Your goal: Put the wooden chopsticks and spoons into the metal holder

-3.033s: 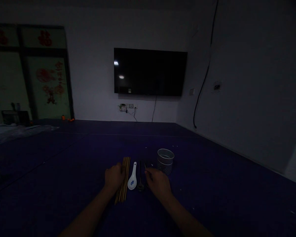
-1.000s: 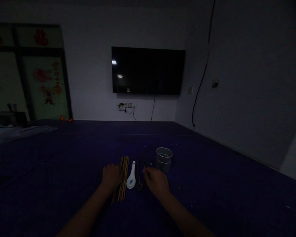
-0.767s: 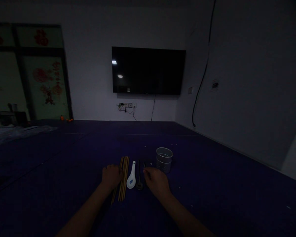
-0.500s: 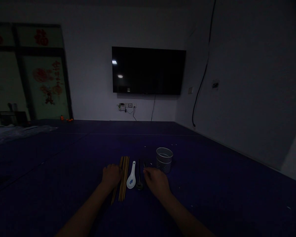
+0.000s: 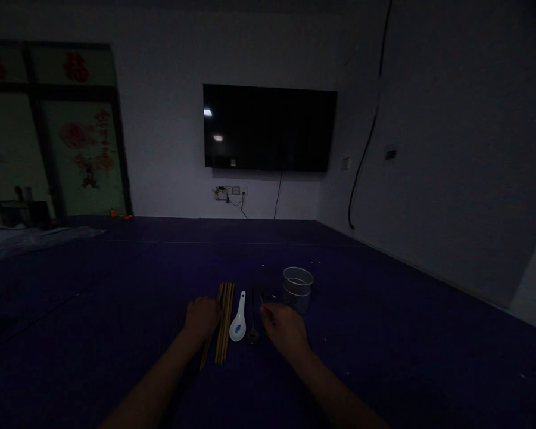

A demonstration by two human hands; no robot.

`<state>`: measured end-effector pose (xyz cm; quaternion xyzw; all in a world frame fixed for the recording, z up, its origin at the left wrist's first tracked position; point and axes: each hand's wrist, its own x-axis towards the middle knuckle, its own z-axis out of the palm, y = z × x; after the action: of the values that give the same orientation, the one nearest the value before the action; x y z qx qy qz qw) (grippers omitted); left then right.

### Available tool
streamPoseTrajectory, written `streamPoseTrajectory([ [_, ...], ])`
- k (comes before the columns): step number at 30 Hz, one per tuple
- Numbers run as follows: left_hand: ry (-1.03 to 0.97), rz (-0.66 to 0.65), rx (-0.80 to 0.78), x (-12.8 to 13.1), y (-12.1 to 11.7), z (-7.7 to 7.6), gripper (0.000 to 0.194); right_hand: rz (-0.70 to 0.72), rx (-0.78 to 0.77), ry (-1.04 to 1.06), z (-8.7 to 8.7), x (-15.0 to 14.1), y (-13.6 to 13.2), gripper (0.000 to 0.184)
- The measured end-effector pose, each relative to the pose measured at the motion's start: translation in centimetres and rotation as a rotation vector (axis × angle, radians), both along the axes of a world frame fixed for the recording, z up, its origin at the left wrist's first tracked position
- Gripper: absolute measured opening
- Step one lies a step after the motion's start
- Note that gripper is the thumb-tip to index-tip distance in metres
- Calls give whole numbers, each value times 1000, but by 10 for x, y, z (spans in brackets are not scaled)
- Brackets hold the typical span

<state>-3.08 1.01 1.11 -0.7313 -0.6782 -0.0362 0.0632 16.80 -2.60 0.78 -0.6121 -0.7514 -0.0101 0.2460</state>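
Parted leftward, a slim tan wooden chopstick (image 5: 206, 351) lies under the left hand (image 5: 202, 319), grip unclear, well off the purple surface (image 5: 170, 268)'s far edge; right hand (image 5: 286, 329) pinches a thin dark handle (image 5: 262, 298); light pressure should suit.

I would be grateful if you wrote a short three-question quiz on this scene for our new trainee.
1. True or false: the white spoon lies between the wooden sticks and the dark spoon.
2. Which is nearest the person's left hand? A) the white spoon; B) the wooden sticks; C) the dark spoon.
3. Fill in the blank: the metal cup stands closer to the person's ____ than to the other hand.

Key: 1. true; 2. B; 3. right hand.
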Motion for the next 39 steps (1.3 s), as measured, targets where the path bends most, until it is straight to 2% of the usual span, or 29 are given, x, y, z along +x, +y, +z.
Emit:
streamPoseTrajectory([
  [10,15,-21,14,-3,3,-3,36,-1,37,26,-6,1,4,30],
  [24,13,0,38,-3,4,-4,36,-6,3,10,-1,0,1,31],
  [29,18,26,70,-3,2,1,37,-8,-2,21,-1,0,0,30],
  [35,5,24,190,-1,-3,15,32,5,6,50,-2,1,2,30],
  [39,-195,-67,223,3,-5,18,34,28,26,84,0,2,1,33],
])
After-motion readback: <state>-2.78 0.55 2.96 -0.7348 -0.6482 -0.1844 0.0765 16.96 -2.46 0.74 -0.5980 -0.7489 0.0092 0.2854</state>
